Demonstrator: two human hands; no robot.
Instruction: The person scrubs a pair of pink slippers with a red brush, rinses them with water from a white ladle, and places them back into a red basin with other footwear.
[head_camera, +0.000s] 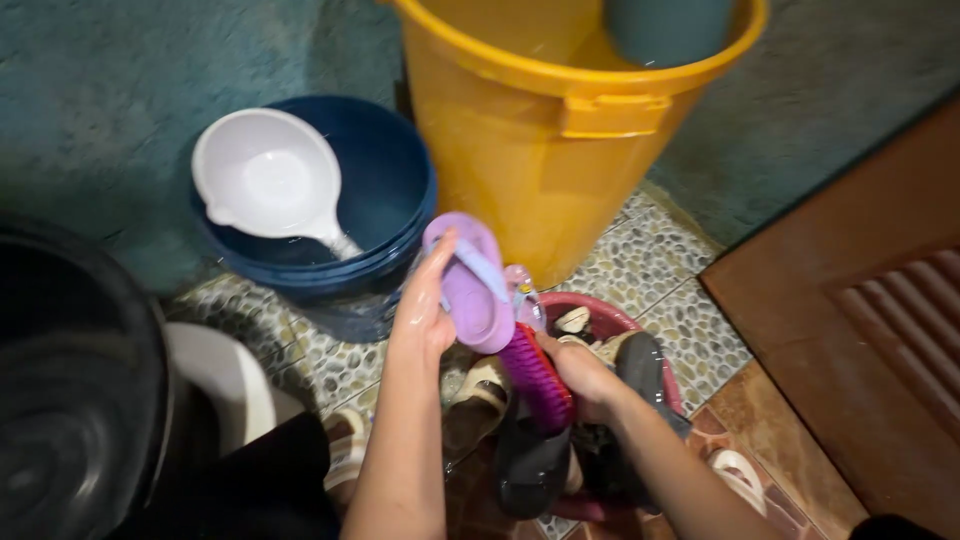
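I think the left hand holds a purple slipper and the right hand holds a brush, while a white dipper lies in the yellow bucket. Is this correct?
Not quite. In the head view the white dipper lies in the dark blue bucket, not the yellow bucket. The rest holds: the left hand holds the purple slipper, and the right hand holds the brush.

The yellow bucket (560, 150) is cut off at 12 o'clock, so its top rim is lost. A grey-blue tub (668, 28) inside it shows only its bottom part. The black bin (70, 400) at 9 o'clock runs off the edge. In the red basin (600, 320), dark shoes (how many, I cannot tell) lie partly under the right hand (585, 375). The brush (540, 375) handle hides in that fist.
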